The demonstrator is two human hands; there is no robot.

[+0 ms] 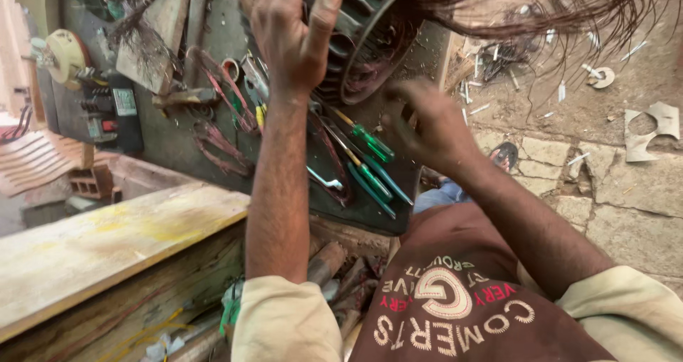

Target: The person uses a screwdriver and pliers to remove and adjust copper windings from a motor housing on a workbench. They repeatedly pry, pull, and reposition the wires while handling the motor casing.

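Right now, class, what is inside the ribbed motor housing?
Inside the motor housing, reddish copper wire shows, with strands trailing out. The right hand covers the lower opening; deeper parts are too dark to see.

**A cluttered workshop floor and bench**

A dark work surface [178, 148] fills the upper left, strewn with pliers, green-handled screwdrivers [370, 145] and loops of reddish wire [220, 84]. A black electrical box [110, 113] with a red button sits at its left edge. Below lies a pale wooden plank [107, 241], stained yellow. To the right, the floor [626, 191] is cracked stone slabs, dusty and littered with metal scraps and a cut sheet piece [651, 131]. Daylight is soft and even.
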